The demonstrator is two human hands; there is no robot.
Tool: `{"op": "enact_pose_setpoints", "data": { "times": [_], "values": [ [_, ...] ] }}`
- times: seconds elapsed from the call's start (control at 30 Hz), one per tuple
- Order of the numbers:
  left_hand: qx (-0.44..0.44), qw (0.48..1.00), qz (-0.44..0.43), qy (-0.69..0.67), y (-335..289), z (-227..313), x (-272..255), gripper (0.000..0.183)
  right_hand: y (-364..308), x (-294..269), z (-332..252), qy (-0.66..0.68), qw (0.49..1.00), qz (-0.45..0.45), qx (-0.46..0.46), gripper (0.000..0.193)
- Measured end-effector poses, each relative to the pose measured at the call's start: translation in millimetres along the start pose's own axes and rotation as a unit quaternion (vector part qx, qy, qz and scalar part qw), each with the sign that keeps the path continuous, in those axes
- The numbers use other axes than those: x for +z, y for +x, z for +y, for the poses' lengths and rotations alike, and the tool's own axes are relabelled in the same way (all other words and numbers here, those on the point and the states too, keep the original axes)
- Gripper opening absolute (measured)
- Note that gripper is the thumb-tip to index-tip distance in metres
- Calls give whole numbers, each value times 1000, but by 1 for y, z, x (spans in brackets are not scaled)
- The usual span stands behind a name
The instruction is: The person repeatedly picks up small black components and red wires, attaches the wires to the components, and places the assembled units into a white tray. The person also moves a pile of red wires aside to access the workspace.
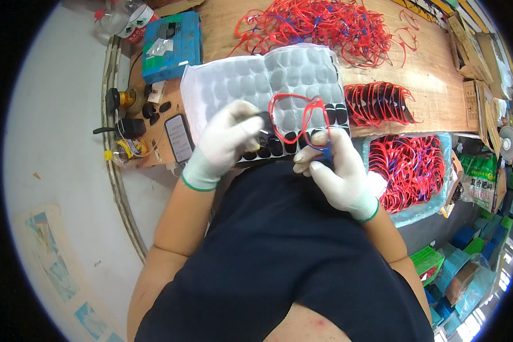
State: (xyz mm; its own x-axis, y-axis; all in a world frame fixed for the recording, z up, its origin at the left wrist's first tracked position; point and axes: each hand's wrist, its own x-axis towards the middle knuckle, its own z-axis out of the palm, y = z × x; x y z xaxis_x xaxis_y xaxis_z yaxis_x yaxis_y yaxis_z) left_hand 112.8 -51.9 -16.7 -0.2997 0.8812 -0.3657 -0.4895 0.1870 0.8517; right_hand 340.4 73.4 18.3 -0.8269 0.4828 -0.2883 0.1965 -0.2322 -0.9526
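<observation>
My left hand (227,138), in a white glove with a green cuff, pinches a dark lens (265,122) between thumb and fingers. The lens is close to the left rim of a red eyeglass frame (272,112). Gloved likewise, my right hand (341,174) grips that frame near its blue-tinted temple. Below both hands lies a tray of dark lenses (276,147), its near rows uncovered. A thin white sheet (233,85) covers most of the other rows, which show through as grey ovals.
A tangled heap of red and blue frames (325,28) lies at the back. To the right are a row of frames with dark lenses (379,104) and a plastic-lined box of frames (404,171). A phone (179,138), loose lenses and a blue box (172,48) sit left.
</observation>
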Motion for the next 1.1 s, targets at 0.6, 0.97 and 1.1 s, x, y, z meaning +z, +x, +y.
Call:
{"op": "enact_pose_setpoints", "data": {
  "times": [0.6,0.97,1.1],
  "values": [
    [-35,946,-138,-290,-17,-19,40,25,9,7,-9,21,996,-81,38,23],
    [-37,962,-102,-251,-29,-20,37,17,7,12,-8,79,993,-78,40,26],
    [-54,971,-60,-227,-27,-14,42,15,5,18,-7,-69,995,-24,-70,21]
  ]
}}
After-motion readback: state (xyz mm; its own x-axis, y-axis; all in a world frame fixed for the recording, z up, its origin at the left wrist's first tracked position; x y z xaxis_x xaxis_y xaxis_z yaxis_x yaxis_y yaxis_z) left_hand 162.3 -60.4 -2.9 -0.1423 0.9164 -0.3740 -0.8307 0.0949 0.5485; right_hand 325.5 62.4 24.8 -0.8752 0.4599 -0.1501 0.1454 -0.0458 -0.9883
